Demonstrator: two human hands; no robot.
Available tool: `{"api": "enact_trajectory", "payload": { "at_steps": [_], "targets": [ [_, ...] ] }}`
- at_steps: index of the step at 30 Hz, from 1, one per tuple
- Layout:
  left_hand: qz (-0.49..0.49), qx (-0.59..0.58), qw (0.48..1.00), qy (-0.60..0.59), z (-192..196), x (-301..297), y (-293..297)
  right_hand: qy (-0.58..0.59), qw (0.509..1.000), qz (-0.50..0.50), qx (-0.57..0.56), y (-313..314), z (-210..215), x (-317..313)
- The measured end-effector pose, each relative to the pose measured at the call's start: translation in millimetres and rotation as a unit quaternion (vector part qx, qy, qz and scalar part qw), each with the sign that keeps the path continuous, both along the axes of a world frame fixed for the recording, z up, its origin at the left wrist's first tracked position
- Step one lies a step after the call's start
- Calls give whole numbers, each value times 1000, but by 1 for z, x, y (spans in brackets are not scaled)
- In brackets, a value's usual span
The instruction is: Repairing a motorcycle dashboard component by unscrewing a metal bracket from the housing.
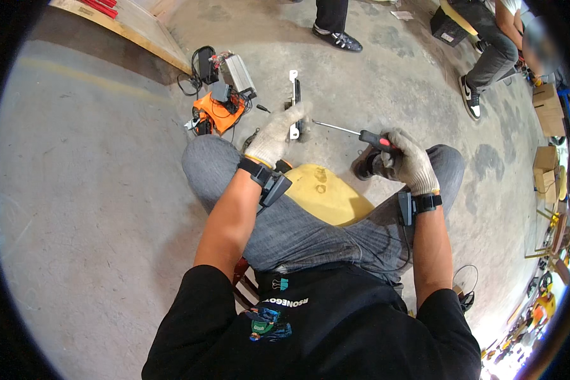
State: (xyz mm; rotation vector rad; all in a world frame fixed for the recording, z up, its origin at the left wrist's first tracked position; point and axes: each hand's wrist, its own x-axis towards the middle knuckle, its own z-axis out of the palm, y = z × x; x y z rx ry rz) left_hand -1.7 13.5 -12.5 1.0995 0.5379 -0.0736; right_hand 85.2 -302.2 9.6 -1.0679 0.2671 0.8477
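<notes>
My left hand [273,136], in a pale knitted glove, is closed around the middle of a narrow black part with white metal end tabs [294,77]. The fingertips are partly blurred and cover some of that part. In my right hand [408,161], also gloved, I grip a screwdriver [379,140] by its black and red handle. Its thin shaft points left, with the tip a little to the right of the held part.
A yellow stool seat [326,193] shows between my knees. Left of the work lie an orange cloth-like item [220,113], a silver box [239,76] and cables. A wooden board [130,28] stands at upper left. Other people are ahead; cardboard boxes [546,107] stand at right.
</notes>
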Motion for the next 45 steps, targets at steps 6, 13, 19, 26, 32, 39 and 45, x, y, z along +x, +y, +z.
{"api": "enact_trajectory", "payload": {
  "at_steps": [6, 13, 19, 26, 32, 39, 45],
  "targets": [
    [-5, -51, 999, -3, 12, 0, 3, -7, 999, -8, -46, -1, -1, 2],
    [-14, -91, 996, -8, 26, -3, 1, -25, 997, 7, -69, 0, 4, 0],
    [-12, -104, 994, 2, 22, -3, 2, -28, 997, 3, -70, 2, -4, 1],
    [-15, -108, 994, -7, 22, 1, 0, -15, 999, 8, -50, -3, -6, 2],
    [4, -191, 981, 5, 8, 3, 7, -22, 998, 15, -58, 4, 8, -3],
    [35, -158, 987, 7, 18, 4, -5, -53, 996, -55, -55, -18, 5, 11],
    [-105, -34, 983, 149, -21, 37, -8, -13, 993, -115, 31, -34, -1, 52]
  ]
}}
